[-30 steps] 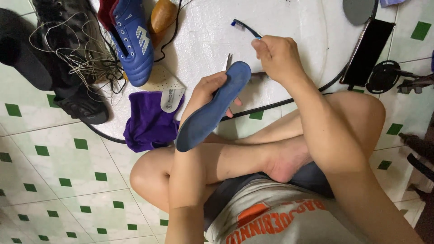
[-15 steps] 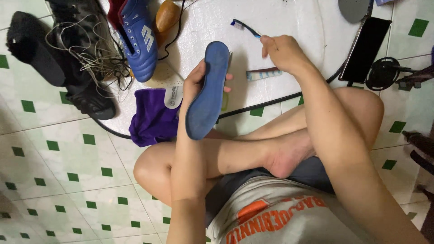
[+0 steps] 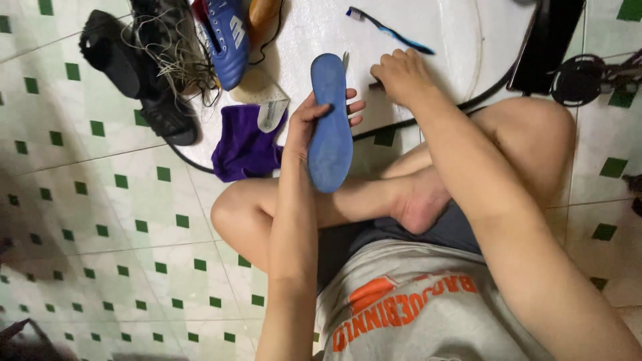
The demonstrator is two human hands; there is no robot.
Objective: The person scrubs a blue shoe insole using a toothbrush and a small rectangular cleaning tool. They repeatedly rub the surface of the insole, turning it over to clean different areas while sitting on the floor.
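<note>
The person sits cross-legged on the tiled floor (image 3: 100,220). The left hand (image 3: 314,124) holds an insole (image 3: 331,124) upright above the left knee, its length running away from the body. The right hand (image 3: 401,73) rests further right on a mat (image 3: 455,27) spread ahead of the legs. Beyond that hand a toothbrush (image 3: 388,27) lies on the mat. Left of the insole a cloth (image 3: 244,147) lies on the floor, a second insole (image 3: 271,110) partly on it. Behind these stands a football boot (image 3: 227,37), and left of it a boot with loose laces (image 3: 160,73). A cable (image 3: 481,97) curves along the mat's near edge.
</note>
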